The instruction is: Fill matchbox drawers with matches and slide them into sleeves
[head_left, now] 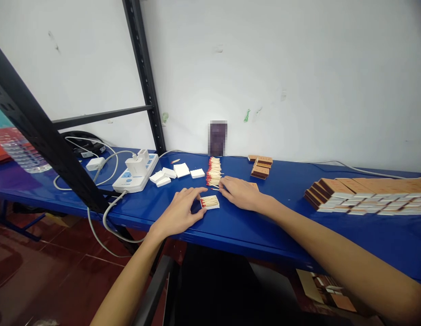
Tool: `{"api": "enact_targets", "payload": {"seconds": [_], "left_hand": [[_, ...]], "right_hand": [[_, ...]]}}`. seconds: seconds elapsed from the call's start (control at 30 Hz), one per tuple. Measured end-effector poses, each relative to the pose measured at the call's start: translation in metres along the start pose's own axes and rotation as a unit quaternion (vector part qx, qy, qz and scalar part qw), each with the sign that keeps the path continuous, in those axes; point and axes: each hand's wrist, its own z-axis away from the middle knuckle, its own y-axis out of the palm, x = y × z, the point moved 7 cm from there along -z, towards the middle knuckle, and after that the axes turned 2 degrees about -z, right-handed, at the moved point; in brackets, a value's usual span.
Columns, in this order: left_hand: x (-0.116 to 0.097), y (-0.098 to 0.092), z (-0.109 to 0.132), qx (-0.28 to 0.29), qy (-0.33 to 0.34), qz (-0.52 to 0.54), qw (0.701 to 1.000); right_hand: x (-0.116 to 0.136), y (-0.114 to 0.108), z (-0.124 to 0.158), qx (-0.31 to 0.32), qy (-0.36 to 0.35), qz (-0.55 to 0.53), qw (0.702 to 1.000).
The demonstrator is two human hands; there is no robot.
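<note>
A small white matchbox tray (pixel 215 207) with red-tipped matchsticks in it lies near the table's front edge. My left hand (pixel 183 209) is at its left end, thumb and index finger apart around the corner, the thumb seemingly touching the tray. Just behind the tray, my right hand (pixel 240 193) rests low on the table with fingertips pinched at a matchstick (pixel 214 189). A long pile of loose matchsticks (pixel 215 170) stretches back from there toward the wall. An orange-brown piece, mostly hidden, shows behind my right hand.
Several white trays (pixel 181 170) lie left of the pile. Brown matchbox sleeves (pixel 260 170) sit behind my right hand, and a large stack of matchboxes (pixel 373 194) stands at right. A power strip (pixel 137 179) with cables and a black rack post (pixel 145 68) are at left.
</note>
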Motion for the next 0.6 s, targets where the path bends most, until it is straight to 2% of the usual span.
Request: {"api": "enact_targets", "payload": {"seconds": [0.3,0.6], "left_hand": [[-0.001,-0.001,0.000,-0.002,0.003,0.003,1.000],[-0.001,-0.004,0.000,-0.018,-0.001,0.017,1.000]], "right_hand": [[-0.001,0.002,-0.004,-0.036,0.002,-0.005,0.999],[-0.001,0.008,-0.009,-0.019,-0.004,-0.046,0.999]]}}
